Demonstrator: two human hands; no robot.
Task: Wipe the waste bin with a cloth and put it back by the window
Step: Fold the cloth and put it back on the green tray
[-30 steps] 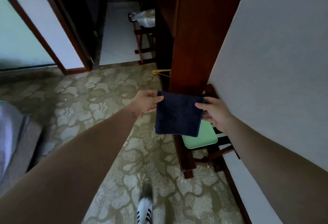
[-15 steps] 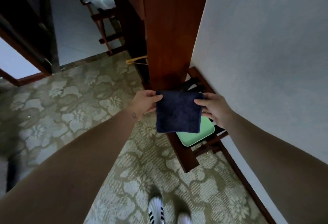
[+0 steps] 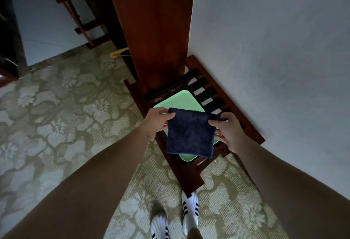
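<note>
a dark navy cloth (image 3: 190, 134), folded to a rough square with a fluffy pile, hangs in the air between the two hands, well above the floor. the left hand (image 3: 158, 120) pinches its upper left corner between thumb and curled fingers, and the right hand (image 3: 228, 132) pinches its upper right corner the same way, so the top edge is stretched and the rest hangs down. behind the cloth and partly covered by it in this view lies a pale green object (image 3: 180, 99), square with rounded corners and seen from above. whether this is the waste bin cannot be told from here. it sits on the dark straps of a low wooden rack (image 3: 189, 176), which stands on the floor against a grey-white wall (image 3: 274, 49) and just beside a tall reddish-brown wooden panel (image 3: 155, 30). a small dark mark (image 3: 147, 135) on the left wrist is too small to read. at the bottom edge are two white shoes (image 3: 190, 212) with dark stripes across their sides, but no name on them can be made out. they stand on a green-beige carpet (image 3: 66, 125) with a large flower pattern. a yellow hanger (image 3: 118, 53) pokes out by the foot of the panel, and a second wooden rack (image 3: 81, 28) stands further back on a pale tiled floor.
</note>
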